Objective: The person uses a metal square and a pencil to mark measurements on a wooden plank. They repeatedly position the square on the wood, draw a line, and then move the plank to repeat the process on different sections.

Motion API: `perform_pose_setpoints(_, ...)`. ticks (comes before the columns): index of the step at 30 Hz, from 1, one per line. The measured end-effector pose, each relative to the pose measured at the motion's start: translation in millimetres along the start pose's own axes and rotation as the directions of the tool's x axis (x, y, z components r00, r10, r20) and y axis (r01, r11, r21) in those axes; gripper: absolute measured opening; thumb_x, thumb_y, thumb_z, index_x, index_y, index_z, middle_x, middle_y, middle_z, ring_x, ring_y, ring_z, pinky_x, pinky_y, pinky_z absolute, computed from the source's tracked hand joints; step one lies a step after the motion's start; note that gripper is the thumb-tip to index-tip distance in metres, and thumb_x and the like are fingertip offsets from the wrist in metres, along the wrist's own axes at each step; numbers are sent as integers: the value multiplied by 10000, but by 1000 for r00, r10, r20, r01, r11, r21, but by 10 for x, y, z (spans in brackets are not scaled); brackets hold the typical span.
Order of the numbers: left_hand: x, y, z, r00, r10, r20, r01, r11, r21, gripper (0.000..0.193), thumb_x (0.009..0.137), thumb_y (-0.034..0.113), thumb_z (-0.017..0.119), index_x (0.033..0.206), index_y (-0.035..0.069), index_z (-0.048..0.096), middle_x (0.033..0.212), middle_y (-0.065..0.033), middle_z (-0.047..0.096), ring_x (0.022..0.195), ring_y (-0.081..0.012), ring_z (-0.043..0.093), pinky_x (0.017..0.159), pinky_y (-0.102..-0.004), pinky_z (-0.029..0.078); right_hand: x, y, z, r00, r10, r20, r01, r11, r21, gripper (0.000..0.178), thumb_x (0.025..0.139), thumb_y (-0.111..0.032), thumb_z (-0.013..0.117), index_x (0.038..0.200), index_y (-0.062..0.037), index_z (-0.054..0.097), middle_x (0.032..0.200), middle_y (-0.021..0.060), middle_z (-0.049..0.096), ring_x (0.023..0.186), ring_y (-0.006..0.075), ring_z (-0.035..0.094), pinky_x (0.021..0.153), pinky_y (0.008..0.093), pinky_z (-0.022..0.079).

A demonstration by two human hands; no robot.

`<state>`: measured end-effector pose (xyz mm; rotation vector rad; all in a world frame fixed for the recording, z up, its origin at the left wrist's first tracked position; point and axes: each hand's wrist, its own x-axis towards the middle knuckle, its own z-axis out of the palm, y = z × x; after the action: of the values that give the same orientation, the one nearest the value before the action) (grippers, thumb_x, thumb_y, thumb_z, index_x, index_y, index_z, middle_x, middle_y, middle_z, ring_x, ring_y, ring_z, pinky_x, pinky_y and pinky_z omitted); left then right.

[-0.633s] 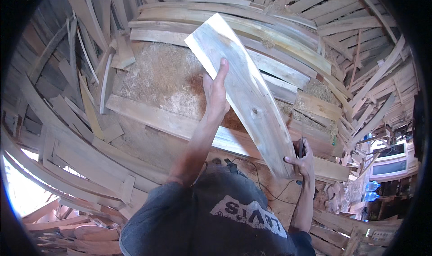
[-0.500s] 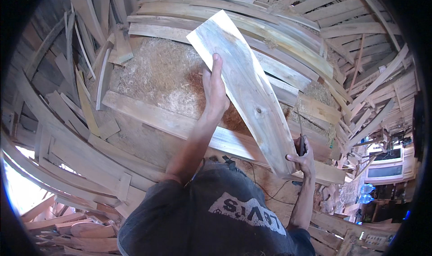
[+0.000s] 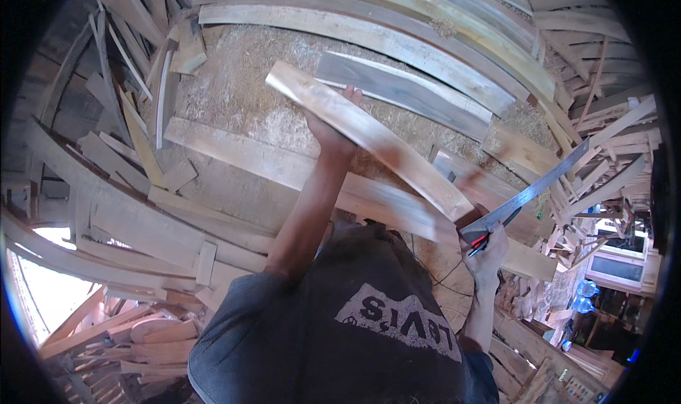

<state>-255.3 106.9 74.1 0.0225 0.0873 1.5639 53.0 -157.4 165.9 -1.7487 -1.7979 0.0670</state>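
Mid-frame, we see the left hand point(image 3: 330, 131) wrapped beneath the wooden plank point(image 3: 376, 134), fingertips over its far edge; we judge it stiff, fairly heavy, best held by both long edges near mid-length. Right of centre, the right hand point(image 3: 491, 246) clasps a handsaw point(image 3: 528, 190) beside the plank's end; at lower right, blue plastic bottles point(image 3: 582, 304), contents unclear to us

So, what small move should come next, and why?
Perhaps lower the board onto the plank beneath: the left grip holds it tilted, apparently raised, while the right grip, by its near end, holds a long blade. Resting it first seems steadier.
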Motion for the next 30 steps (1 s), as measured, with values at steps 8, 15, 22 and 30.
perform_pose_setpoints(8,-430,-196,-1210,976,-138,-169,147,988,39,697,1093,634,336,1570,129,396,1441,-130,562,1318,-332,563,1151,-513,457,-200,262,220,934,-341,-111,324,935,-141,250,929,-58,699,1108,-96,530,1284,120,724,1182,387,698,989,520,546)
perform_pose_setpoints(15,-703,-431,-1297,935,-29,-353,110,971,213,662,1089,607,355,1538,130,446,1415,-124,590,1290,-334,585,1127,-519,478,-506,673,11,963,-268,-13,266,960,-88,307,840,-49,754,1106,-62,600,1339,108,721,1219,370,677,1082,517,457)
perform_pose_setpoints(22,-1121,-331,-1160,829,137,-543,145,883,446,630,1085,581,374,1506,130,497,1389,-117,619,1262,-335,607,1103,-525,498,-584,815,-142,975,-36,221,43,999,-27,648,666,5,780,1294,-107,666,1261,82,727,1118,353,630,991,416,446)
perform_pose_setpoints(30,-1832,-371,-814,714,17,-700,352,856,379,625,1075,563,416,1489,109,533,1486,-164,578,1350,-357,564,1111,-578,486,-843,1307,-253,911,137,389,-111,990,-89,777,646,73,772,1370,-186,658,1143,80,692,1007,325,577,896,442,430)
